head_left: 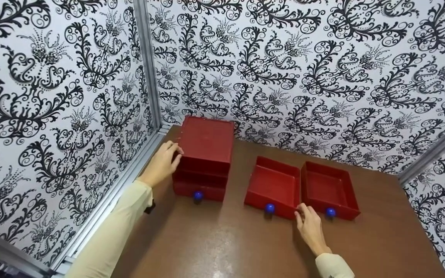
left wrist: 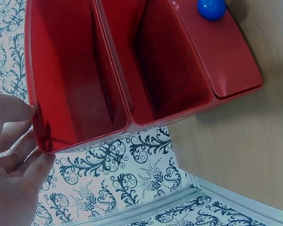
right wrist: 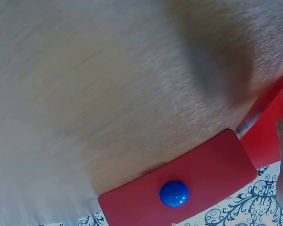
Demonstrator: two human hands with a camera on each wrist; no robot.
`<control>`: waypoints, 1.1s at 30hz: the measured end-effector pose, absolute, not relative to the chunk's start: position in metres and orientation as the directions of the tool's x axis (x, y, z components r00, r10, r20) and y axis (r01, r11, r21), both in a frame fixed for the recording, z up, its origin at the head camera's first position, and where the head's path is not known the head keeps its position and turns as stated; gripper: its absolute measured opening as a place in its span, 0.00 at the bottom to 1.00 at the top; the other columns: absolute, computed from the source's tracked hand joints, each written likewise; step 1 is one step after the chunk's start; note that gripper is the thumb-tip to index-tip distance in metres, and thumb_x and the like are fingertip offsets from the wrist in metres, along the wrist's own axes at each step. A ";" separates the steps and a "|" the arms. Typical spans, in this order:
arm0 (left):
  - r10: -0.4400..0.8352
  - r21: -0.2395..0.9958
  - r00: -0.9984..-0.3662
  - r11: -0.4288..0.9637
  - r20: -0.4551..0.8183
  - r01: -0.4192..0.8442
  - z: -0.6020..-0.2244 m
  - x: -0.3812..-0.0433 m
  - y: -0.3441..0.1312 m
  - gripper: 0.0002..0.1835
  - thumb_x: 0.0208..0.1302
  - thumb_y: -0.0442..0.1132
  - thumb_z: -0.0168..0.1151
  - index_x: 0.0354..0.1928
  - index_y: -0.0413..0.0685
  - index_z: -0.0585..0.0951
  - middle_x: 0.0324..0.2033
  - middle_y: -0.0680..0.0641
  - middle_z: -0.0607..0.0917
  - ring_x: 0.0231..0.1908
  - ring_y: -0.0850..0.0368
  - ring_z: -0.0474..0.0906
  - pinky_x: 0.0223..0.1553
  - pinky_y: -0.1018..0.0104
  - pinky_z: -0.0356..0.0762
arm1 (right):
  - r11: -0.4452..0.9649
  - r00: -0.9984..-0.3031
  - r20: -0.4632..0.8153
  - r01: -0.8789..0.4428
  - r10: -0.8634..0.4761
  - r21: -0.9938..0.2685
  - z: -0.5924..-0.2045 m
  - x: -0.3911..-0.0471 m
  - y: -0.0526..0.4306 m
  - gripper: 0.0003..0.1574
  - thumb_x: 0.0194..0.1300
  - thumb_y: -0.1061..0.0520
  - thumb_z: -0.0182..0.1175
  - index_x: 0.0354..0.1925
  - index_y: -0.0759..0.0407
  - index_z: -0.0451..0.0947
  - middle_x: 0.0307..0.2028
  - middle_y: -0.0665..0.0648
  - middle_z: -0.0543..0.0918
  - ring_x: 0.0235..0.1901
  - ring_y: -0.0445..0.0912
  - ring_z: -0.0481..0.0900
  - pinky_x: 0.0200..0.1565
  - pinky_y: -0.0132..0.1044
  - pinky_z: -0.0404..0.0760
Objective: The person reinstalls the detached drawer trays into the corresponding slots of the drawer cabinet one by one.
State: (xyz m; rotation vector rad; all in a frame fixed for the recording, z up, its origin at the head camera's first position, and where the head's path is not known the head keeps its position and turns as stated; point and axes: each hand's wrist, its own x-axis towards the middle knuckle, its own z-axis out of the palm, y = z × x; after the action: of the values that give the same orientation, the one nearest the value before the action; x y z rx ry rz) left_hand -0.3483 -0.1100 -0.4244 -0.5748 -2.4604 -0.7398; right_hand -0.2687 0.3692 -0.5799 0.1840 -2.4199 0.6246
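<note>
A red drawer cabinet (head_left: pixel 207 139) stands at the left, with two bare slots above a bottom drawer (head_left: pixel 211 193) that has a blue knob (head_left: pixel 198 195). My left hand (head_left: pixel 163 162) rests at the cabinet's upper left corner; in the left wrist view its thumb and fingertips touch the edge (left wrist: pixel 37 127). To the right, a red drawer (head_left: pixel 272 181) with a blue knob sits on the table. My right hand (head_left: pixel 310 227) holds this drawer's front right corner between thumb and fingers. Only a bit of that hand shows in the right wrist view.
A second loose red drawer (head_left: pixel 328 189), also with a blue knob, lies close to the right of the first. Both stand on the brown table (head_left: pixel 207 239). Patterned walls (head_left: pixel 284 77) with metal posts (head_left: pixel 147 58) rise behind and at the sides.
</note>
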 end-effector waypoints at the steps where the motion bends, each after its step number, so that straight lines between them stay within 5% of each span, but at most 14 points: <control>1: 0.242 0.388 -0.787 0.764 0.568 0.515 -0.425 -0.348 -0.110 0.05 0.59 0.31 0.56 0.37 0.39 0.79 0.37 0.42 0.77 0.43 0.48 0.73 0.51 0.57 0.75 | 0.878 -0.794 0.608 -0.278 0.019 -0.390 -0.579 -0.268 0.370 0.08 0.53 0.65 0.63 0.34 0.59 0.77 0.27 0.55 0.78 0.27 0.45 0.81 0.30 0.38 0.82; 12: 0.210 0.408 -0.795 0.767 0.570 0.495 -0.429 -0.340 -0.111 0.05 0.59 0.31 0.56 0.36 0.41 0.79 0.37 0.42 0.77 0.42 0.48 0.73 0.50 0.57 0.76 | 0.862 -0.775 0.632 -0.327 -0.011 -0.386 -0.564 -0.254 0.370 0.07 0.53 0.67 0.63 0.33 0.61 0.77 0.26 0.54 0.77 0.26 0.42 0.80 0.29 0.38 0.83; 29: 0.203 0.427 -0.808 0.764 0.553 0.484 -0.423 -0.345 -0.109 0.06 0.60 0.32 0.55 0.37 0.40 0.78 0.38 0.42 0.77 0.43 0.48 0.73 0.50 0.57 0.76 | 0.843 -0.736 0.676 -0.385 -0.035 -0.376 -0.556 -0.230 0.370 0.11 0.49 0.70 0.64 0.33 0.61 0.77 0.28 0.56 0.78 0.28 0.48 0.81 0.31 0.15 0.77; 33: 0.208 0.427 -0.813 0.765 0.543 0.481 -0.423 -0.344 -0.107 0.05 0.60 0.33 0.56 0.37 0.41 0.79 0.38 0.42 0.77 0.43 0.48 0.72 0.48 0.56 0.77 | 0.841 -0.741 0.671 -0.372 -0.014 -0.393 -0.559 -0.220 0.369 0.12 0.48 0.70 0.65 0.33 0.61 0.77 0.28 0.56 0.78 0.28 0.46 0.81 0.30 0.18 0.79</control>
State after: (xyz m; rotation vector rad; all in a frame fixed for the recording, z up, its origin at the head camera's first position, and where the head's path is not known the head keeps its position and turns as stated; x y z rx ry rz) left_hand -0.3437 -0.1066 -0.4227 -0.5190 -2.4868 -0.7809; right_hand -0.2198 0.3687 -0.5589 0.2800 -2.3281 0.6772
